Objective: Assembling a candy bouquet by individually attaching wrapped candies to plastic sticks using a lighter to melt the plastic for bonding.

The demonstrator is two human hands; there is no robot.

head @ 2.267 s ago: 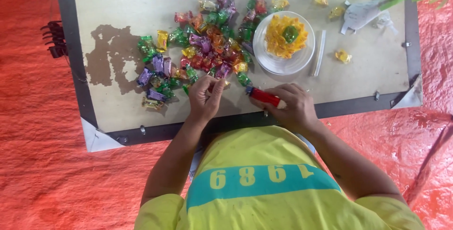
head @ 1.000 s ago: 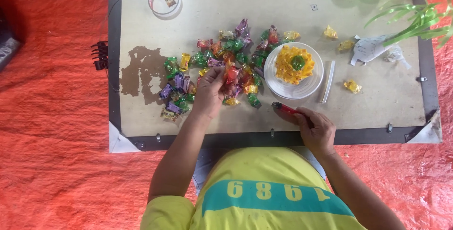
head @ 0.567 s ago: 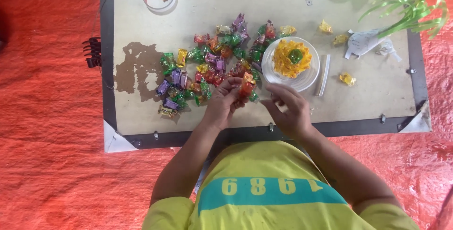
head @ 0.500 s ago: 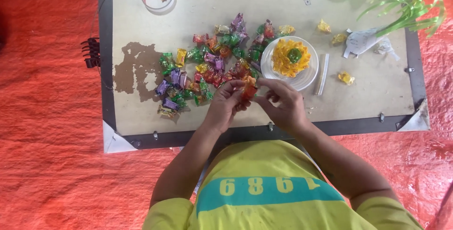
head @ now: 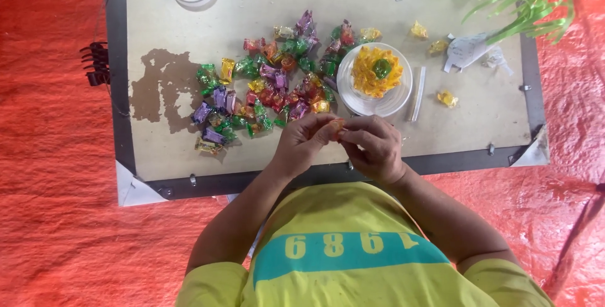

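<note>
An orange sweet [head: 336, 127] is sitting pinched between both hands above the board's near edge, left hand [head: 304, 143] and right hand [head: 374, 146] pressing together on it. Beyond, a plate [head: 353, 96] is already holding a yellow sweet flower [head: 376, 70]; the sweet pile [head: 265, 86] is lying largely unused.

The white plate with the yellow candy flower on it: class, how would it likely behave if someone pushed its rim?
The white plate looks shallow and flat-based, so it would probably slide across the board rather than tip. The candy flower looks light and loosely built, so a sharp push might shift it.
</note>
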